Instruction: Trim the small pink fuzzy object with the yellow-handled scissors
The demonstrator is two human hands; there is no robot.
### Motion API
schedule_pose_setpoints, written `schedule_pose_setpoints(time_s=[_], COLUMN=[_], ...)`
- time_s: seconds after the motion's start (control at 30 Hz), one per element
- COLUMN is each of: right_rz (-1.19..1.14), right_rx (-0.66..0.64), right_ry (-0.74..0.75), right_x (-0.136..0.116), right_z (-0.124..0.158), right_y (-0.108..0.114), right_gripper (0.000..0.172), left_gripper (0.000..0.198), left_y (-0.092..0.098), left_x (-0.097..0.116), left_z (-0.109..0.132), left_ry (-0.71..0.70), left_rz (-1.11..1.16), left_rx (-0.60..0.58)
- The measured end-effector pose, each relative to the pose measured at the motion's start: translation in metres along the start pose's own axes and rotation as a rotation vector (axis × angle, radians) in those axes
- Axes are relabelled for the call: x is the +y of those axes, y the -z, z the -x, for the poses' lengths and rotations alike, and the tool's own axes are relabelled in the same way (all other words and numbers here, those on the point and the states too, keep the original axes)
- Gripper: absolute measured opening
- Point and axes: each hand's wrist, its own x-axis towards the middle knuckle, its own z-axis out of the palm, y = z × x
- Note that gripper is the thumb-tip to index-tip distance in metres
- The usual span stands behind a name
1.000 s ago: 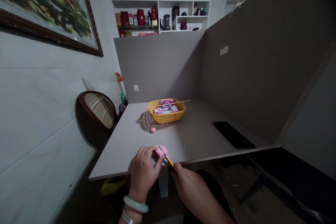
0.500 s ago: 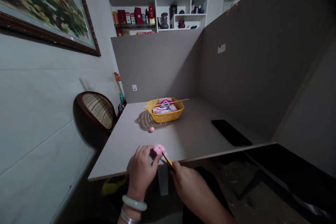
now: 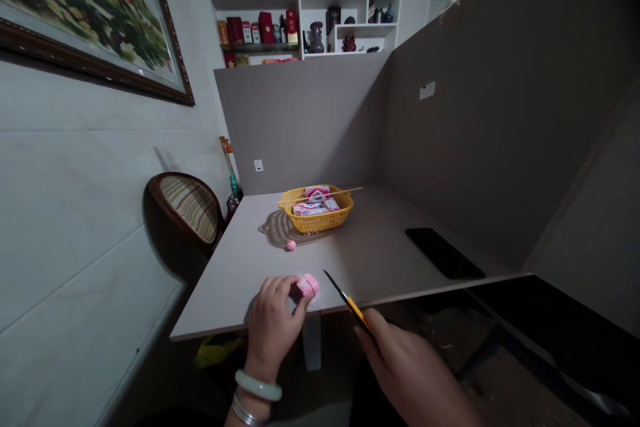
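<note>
My left hand (image 3: 273, 327) rests at the table's near edge, its fingers closed on a small pink block (image 3: 309, 285), possibly soap or clay. White crumbs lie on the table around the block. My right hand (image 3: 405, 367) is off the table's front edge, gripping a yellow utility knife (image 3: 351, 305), and the knife's thin blade points up and left. The blade tip stands apart from the block. A pale green bangle (image 3: 259, 385) and silver bangles (image 3: 245, 413) circle my left wrist.
A yellow plastic basket (image 3: 317, 221) holding pink and white boxes and a thin stick sits on a woven mat (image 3: 274, 230) on the grey table (image 3: 380, 247). A small pink ball (image 3: 291, 245) lies by the mat. A black phone (image 3: 444, 252) lies at right, with partitions behind.
My right hand has moved right and back, drawing the knife blade away from the pink block. My left hand and the block stay about where they were.
</note>
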Motion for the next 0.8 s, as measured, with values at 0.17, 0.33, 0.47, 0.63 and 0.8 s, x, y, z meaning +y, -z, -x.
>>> schedule_pose_setpoints(time_s=[0.17,0.33,0.47,0.63,0.8], right_rz=[-0.007,-0.034,-0.051,0.001,0.070], right_rx=[-0.021,-0.058,-0.075,-0.058,-0.065], right_ry=[0.043,0.050,0.040,0.040,0.054], right_x=[-0.009,-0.014,-0.014,-0.016,-0.020], right_z=[-0.009,-0.016,-0.016,-0.021,-0.035], right_y=[-0.007,-0.015,-0.016,-0.023,-0.028], right_gripper=[0.023,0.024,0.023,0.022,0.023], left_gripper=[0.019,0.022,0.022,0.022,0.019], left_y=[0.002,-0.002,-0.002,-0.001,-0.001], left_x=[0.002,0.001,0.001,0.001,0.001], left_z=[0.000,0.001,0.002,0.002,0.001], left_ry=[-0.009,-0.001,-0.012,-0.011,-0.011], left_rz=[-0.014,-0.059,-0.069,-0.061,-0.039], left_rx=[-0.001,0.051,0.043,0.030,0.031])
